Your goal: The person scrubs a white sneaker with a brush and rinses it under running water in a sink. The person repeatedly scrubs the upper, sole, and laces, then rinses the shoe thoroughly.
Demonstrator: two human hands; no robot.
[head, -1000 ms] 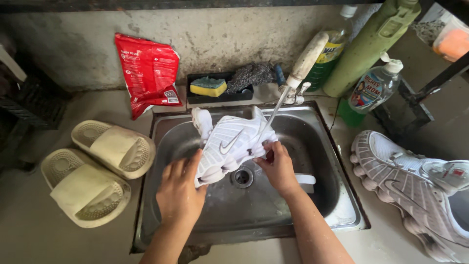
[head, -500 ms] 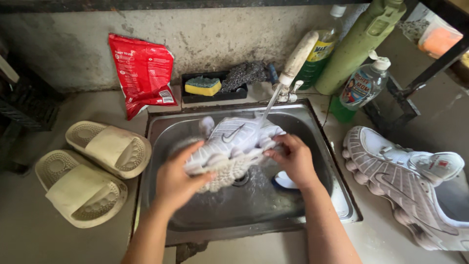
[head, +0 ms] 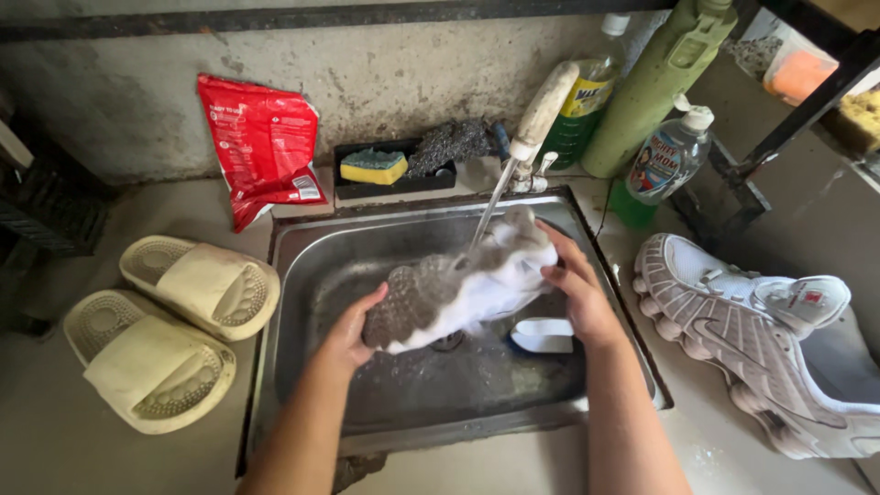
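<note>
The left hand [head: 353, 325] and right hand [head: 576, 289] each clutch an end of the white shoe [head: 458, 289], sole up, over the middle of the sink [head: 302, 247] under the tap's stream. Wet and slippery, it might slip and splash water onto the worktop.

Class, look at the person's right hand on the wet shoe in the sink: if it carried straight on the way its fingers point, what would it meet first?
The right hand already presses the white shoe, so that comes first; beyond it, probably the tap.
</note>
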